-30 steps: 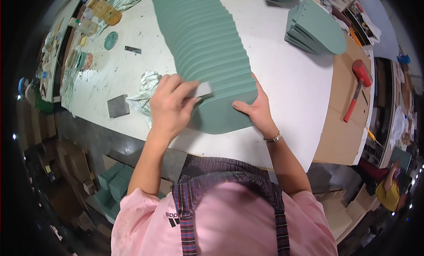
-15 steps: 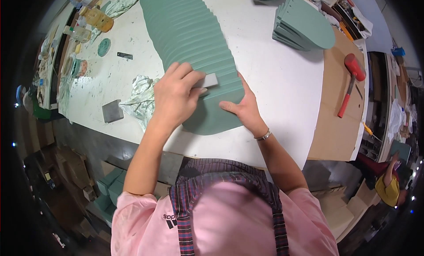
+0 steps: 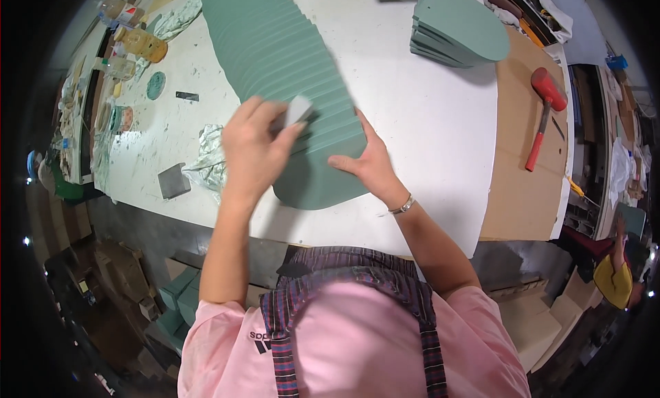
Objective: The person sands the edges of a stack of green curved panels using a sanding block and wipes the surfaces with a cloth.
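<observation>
Flat green sheet pieces with rounded ends (image 3: 275, 51) lie fanned in an overlapping row, running from the far side of the table toward me. My left hand (image 3: 254, 147) pinches a small pale grey block (image 3: 299, 111) between thumb and fingers over the near part of the row. The block is tilted and slightly blurred; whether it touches the sheets I cannot tell. At the row's right edge, my right hand (image 3: 371, 166) grips the nearest pieces, thumb on top and the other fingers along the side, partly hidden. A crumpled, stained cloth (image 3: 210, 157) lies beside my left hand.
Left on the white table (image 3: 426, 171) are a dark grey square (image 3: 174, 181), a small black strip (image 3: 187, 96), a green-filled dish (image 3: 156, 86) and bottles (image 3: 146, 45). A green stack (image 3: 460, 27) and a red mallet (image 3: 548, 92) lie right. Another person (image 3: 612, 278) is far right.
My left hand has moved back a little to the left, and the block has turned from lying nearly flat to a steeper tilt. My right hand keeps its grip. The whole view has shifted slightly.
</observation>
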`<state>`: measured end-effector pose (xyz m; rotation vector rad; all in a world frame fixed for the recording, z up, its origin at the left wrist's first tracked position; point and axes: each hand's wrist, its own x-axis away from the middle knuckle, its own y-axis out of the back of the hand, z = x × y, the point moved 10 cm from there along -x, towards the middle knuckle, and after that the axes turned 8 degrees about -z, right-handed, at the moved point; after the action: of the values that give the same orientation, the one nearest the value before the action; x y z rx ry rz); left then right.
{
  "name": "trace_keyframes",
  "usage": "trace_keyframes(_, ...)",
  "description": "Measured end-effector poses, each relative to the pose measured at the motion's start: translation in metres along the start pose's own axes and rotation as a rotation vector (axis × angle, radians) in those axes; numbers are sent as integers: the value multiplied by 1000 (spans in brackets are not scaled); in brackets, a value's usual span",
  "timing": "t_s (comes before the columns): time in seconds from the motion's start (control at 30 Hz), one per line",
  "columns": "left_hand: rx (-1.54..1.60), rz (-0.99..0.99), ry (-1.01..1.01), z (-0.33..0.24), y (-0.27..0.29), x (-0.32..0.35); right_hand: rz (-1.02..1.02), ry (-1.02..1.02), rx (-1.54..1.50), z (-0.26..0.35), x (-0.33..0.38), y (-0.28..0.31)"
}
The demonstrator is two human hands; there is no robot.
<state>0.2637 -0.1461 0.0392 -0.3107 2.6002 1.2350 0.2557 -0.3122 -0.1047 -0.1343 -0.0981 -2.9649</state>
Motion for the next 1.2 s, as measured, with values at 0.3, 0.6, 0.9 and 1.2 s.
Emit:
trace_keyframes(0.3, -150, -48, 20, 6, 7, 5, -29, -17, -38, -6, 0, 7)
trace_keyframes(0.6, -190, 2, -151, -8, 1, -1, -19, -35, -101, -7, -1, 6)
trace_keyframes(0.9, -152, -6, -369, -48, -29, -26, 20, -57, -23, -3, 1, 1)
trace_keyframes(1.2, -198, 42, -435, -61, -43, -34, -44, 59, 108, 8, -1, 5)
